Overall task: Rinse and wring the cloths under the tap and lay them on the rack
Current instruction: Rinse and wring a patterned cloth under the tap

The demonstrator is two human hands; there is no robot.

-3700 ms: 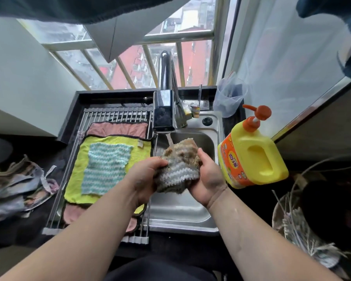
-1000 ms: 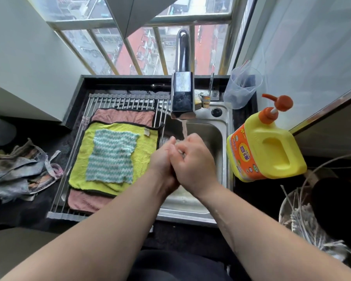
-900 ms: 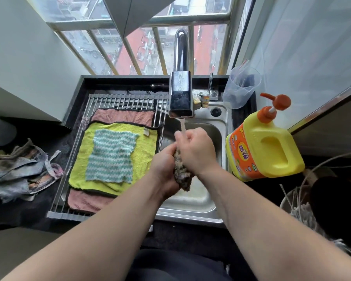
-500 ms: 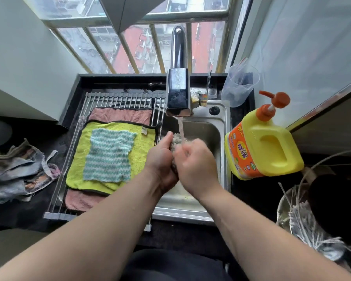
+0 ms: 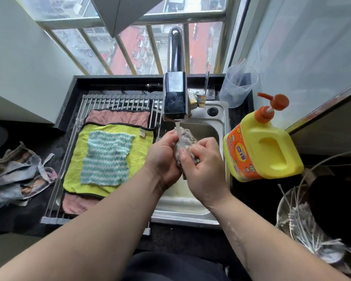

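The fingers [image 5: 208, 144] of both hands are curled round a bunched grey-and-brown knitted cloth [image 5: 187, 134]. We hold it over the stainless-steel sink [image 5: 190, 218], directly below the dark, square-headed tap [image 5: 174, 98]. The left hand [image 5: 162, 159] grips the cloth from the left. The right hand [image 5: 204, 171] grips it from the right, with the thumb pressed across the front of the bundle. A thin stream of water [image 5: 178, 130] falls from the tap onto the top of the cloth.

To the left of the sink we note the metal roll-up drying rack [image 5: 120, 98], on which three cloths lie flat in a stack. A pink terry cloth [image 5: 118, 117] is at the bottom, a yellow-green cloth with dark edging [image 5: 142, 153] lies over it, and a teal-and-white striped knitted cloth [image 5: 106, 159] is on top.

Right of the sink stands a yellow detergent jug with an orange pump [image 5: 267, 151], and behind it a clear plastic cup [image 5: 239, 86]. A heap of grey rags [image 5: 14, 175] lies on the dark counter [image 5: 39, 138] left of the rack. Drops of water show on the right forearm.
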